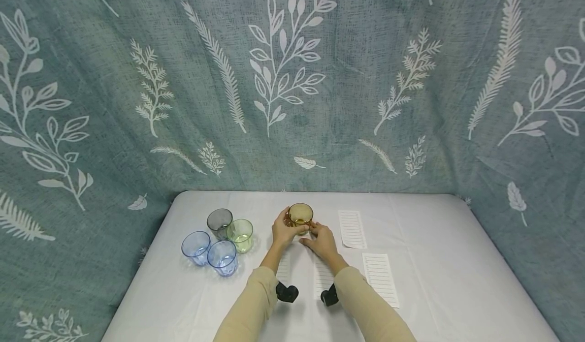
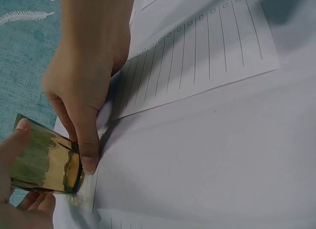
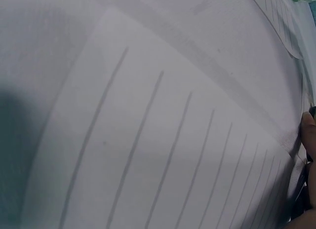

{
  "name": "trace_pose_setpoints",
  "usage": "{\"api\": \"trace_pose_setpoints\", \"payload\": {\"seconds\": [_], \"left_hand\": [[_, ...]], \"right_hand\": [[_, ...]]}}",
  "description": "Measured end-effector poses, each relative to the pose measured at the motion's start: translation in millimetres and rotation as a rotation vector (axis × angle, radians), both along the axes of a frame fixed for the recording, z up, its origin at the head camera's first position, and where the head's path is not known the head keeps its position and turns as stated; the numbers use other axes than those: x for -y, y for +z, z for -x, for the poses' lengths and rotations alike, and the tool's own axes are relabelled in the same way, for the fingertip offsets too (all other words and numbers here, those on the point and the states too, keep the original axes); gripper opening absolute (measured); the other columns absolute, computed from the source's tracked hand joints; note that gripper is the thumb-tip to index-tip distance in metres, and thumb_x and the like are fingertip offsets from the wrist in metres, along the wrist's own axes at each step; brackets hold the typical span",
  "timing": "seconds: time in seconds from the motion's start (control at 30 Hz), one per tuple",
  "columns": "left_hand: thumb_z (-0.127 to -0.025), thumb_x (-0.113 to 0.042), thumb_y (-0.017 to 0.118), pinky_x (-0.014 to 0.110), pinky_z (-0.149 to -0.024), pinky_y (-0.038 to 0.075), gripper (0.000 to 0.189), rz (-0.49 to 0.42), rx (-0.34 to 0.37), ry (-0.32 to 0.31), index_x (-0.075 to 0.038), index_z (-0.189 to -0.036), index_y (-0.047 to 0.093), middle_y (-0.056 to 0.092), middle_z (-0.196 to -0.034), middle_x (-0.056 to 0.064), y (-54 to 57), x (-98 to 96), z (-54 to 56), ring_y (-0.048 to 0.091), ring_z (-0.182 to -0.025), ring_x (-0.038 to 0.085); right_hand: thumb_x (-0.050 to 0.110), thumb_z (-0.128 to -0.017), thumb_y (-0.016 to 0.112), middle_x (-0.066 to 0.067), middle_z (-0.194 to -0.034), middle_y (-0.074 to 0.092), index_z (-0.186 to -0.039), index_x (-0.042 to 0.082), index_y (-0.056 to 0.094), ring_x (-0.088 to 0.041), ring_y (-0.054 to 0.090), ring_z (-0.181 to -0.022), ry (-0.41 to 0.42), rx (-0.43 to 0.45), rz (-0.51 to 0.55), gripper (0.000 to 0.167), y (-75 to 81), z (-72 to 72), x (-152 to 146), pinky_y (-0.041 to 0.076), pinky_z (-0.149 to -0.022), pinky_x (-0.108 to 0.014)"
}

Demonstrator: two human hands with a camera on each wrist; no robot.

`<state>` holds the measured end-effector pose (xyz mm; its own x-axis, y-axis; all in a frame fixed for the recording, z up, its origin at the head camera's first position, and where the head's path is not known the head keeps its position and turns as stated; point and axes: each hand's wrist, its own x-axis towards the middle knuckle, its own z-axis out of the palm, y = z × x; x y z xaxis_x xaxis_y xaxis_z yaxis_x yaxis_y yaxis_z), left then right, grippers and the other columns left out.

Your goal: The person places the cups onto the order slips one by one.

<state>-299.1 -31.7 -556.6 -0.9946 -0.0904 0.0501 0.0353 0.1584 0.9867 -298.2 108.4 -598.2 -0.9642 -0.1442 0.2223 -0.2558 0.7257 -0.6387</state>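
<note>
An amber glass tumbler [image 1: 300, 213] is at the far middle of the white table, its rim facing up toward the head view. My left hand [image 1: 282, 231] grips it from the left, with the thumb across the near side. From the right, my right hand [image 1: 323, 241] holds it low, thumb and fingers near the base. The left wrist view shows the glass [image 2: 47, 160] between the left hand [image 2: 19, 209] and the downward-reaching right hand [image 2: 86, 86]. Only a sliver of the right hand [image 3: 309, 140] enters the right wrist view.
Left of the hands stand a grey glass [image 1: 220, 223], a green glass [image 1: 240, 235] and two blue glasses [image 1: 196, 248], [image 1: 222, 257]. Lined paper sheets [image 1: 352, 229], [image 1: 381, 279] lie to the right. More lined sheets [image 1: 322, 279] lie partly under the arms. A patterned curtain [image 1: 292, 154] hangs behind.
</note>
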Motion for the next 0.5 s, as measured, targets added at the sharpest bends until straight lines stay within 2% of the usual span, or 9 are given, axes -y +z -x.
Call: {"api": "trace_pose_setpoints", "payload": {"seconds": [0.13,0.33,0.4,0.5], "left_hand": [[-0.07,-0.006,0.082,0.047,-0.105,0.037,0.085,-0.013,-0.011,0.009,0.006,-0.14,0.035,0.04,-0.139,0.03,4.8,1.0,-4.5,0.039,-0.129,0.043],[-0.07,-0.005,0.082,0.046,-0.106,0.036,0.082,-0.014,-0.132,0.05,0.008,-0.138,0.037,0.037,-0.142,0.028,20.5,9.7,-16.3,0.035,-0.131,0.044],[-0.071,-0.005,0.081,0.046,-0.107,0.036,0.081,-0.021,-0.169,0.05,0.008,-0.138,0.038,0.037,-0.142,0.028,28.8,16.1,-23.7,0.034,-0.131,0.043],[-0.071,-0.001,0.08,0.048,-0.107,0.034,0.078,-0.058,-0.199,0.038,0.01,-0.136,0.039,0.038,-0.14,0.031,49.3,28.1,-40.9,0.034,-0.131,0.045]], "right_hand": [[0.026,-0.074,0.08,-0.022,-0.125,0.056,-0.114,-0.009,0.062,-0.042,0.05,-0.119,-0.005,0.008,-0.005,0.057,0.1,0.0,-0.2,0.039,-0.102,-0.052],[0.024,-0.073,0.081,-0.021,-0.124,0.057,-0.114,-0.01,0.061,-0.042,0.05,-0.119,-0.004,0.021,0.002,0.057,-0.9,1.1,-0.5,0.04,-0.101,-0.052],[0.024,-0.074,0.08,-0.021,-0.126,0.056,-0.115,-0.011,0.06,-0.042,0.05,-0.12,0.008,0.032,0.002,0.058,-0.7,1.0,-0.8,0.04,-0.101,-0.051],[0.025,-0.075,0.079,-0.021,-0.129,0.054,-0.117,-0.012,0.059,-0.041,0.047,-0.123,0.038,0.059,0.006,0.059,1.6,-0.2,-2.1,0.038,-0.103,-0.051]]}}
